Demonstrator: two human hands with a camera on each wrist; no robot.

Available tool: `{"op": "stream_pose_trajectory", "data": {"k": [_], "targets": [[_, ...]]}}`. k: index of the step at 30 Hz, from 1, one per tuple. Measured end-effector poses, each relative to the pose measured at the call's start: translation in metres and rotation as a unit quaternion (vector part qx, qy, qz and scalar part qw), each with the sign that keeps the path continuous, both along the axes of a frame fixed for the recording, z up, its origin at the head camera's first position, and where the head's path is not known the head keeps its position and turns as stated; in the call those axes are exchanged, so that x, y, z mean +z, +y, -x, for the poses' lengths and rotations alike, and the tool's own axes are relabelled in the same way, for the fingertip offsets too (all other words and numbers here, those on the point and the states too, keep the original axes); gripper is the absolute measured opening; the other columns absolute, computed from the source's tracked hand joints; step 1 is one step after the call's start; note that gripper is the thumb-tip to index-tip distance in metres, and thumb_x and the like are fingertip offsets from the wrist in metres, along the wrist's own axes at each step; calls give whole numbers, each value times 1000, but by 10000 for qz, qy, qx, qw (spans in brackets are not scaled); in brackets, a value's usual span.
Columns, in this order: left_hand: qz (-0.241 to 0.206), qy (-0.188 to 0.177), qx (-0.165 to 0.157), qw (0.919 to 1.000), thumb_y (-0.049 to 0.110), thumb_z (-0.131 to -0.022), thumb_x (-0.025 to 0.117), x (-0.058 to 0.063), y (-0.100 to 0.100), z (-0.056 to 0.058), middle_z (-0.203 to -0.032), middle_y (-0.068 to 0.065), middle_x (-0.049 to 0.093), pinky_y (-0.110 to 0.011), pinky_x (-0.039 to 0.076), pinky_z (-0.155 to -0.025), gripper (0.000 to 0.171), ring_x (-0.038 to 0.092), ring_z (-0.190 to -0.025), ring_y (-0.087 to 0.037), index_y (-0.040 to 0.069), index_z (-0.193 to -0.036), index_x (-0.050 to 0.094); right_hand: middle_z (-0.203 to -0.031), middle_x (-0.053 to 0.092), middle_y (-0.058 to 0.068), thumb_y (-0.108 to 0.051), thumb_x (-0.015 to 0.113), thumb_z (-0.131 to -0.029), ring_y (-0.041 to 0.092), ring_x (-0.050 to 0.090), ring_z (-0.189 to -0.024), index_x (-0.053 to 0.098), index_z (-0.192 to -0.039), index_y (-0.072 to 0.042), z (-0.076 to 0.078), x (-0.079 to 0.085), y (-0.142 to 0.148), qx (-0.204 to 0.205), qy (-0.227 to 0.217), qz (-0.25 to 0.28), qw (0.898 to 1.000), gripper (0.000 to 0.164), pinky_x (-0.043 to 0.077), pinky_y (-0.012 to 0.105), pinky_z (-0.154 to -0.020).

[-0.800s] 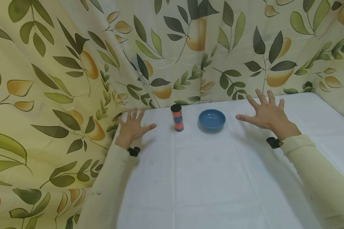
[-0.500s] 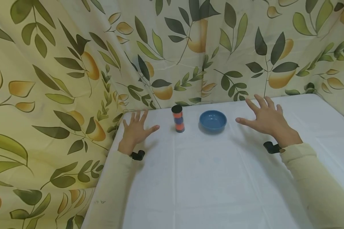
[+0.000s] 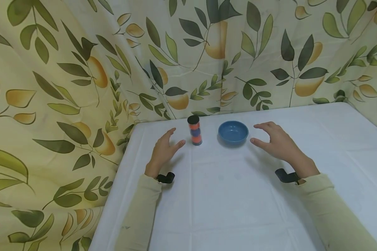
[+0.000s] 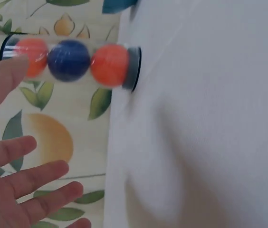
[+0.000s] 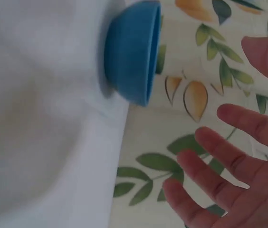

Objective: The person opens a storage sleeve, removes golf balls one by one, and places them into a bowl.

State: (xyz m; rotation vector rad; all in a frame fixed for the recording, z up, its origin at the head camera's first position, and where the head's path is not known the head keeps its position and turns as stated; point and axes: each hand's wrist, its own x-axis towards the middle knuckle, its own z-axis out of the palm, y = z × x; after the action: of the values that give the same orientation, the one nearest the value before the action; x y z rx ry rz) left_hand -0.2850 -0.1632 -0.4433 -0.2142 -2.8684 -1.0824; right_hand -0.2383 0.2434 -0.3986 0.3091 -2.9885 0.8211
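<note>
A clear tube of balls (image 3: 195,132) with a black lid stands upright toward the back of the table. In the left wrist view its balls show as two orange ones with a dark blue ball (image 4: 69,60) between them. To its right sits a shallow blue bowl (image 3: 233,132), whose inside looks bare in the head view. My left hand (image 3: 162,152) hovers just left of the tube, thumb and fingers spread apart, holding nothing. Right of the bowl, my right hand (image 3: 278,143) is held in the air with fingers apart and nothing in it. Neither hand appears to touch anything.
A white cloth covers the table (image 3: 232,202). Behind it and along the left side hangs a curtain (image 3: 81,104) printed with leaves and fruit. Small black wrist cameras sit on the left wrist (image 3: 166,177) and the right wrist (image 3: 286,175).
Both hands have moved inward, the left toward the tube and the right toward the bowl. Their fingers were spread wide before and are now more bent. Tube and bowl stay in place.
</note>
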Motion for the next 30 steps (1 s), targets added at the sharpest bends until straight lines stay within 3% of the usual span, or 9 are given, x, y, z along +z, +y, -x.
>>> {"op": "stream_pose_trajectory", "data": {"k": [6,13,22,30], "targets": [[-962,296,-87,9949,33,-91,78,-13,20,7,-143,-16,61,-56,46,-107,65,59,-131,-34,14,-148,52,-142,54,22,-39,65,-100,42,52,-128,53,-144,-3,-11,-9,-14,345,123,403,9985,58,47,64,-100],[-1789,308,-159,9833,29,-90,79,-17,43,12,-137,-18,65,-53,51,-102,61,63,-123,-38,9,-142,55,-134,63,21,-28,67,-100,36,63,-115,57,-137,2,-17,-21,-29,800,278,847,9928,49,51,58,-98],[-2182,317,-11,9754,20,-87,82,-19,65,18,-128,-20,69,-47,56,-95,63,68,-113,-35,7,-143,54,-117,70,16,-25,68,-99,29,68,-104,60,-133,2,-16,-37,-41,1087,166,1016,9887,44,54,53,-94],[-1901,287,210,9811,24,-86,83,-21,77,28,-126,-18,70,-47,54,-99,62,67,-114,-32,7,-139,56,-108,71,8,-26,69,-98,22,68,-99,62,-132,-1,-17,-46,-49,1169,-82,1113,9869,43,56,43,-87]]}}
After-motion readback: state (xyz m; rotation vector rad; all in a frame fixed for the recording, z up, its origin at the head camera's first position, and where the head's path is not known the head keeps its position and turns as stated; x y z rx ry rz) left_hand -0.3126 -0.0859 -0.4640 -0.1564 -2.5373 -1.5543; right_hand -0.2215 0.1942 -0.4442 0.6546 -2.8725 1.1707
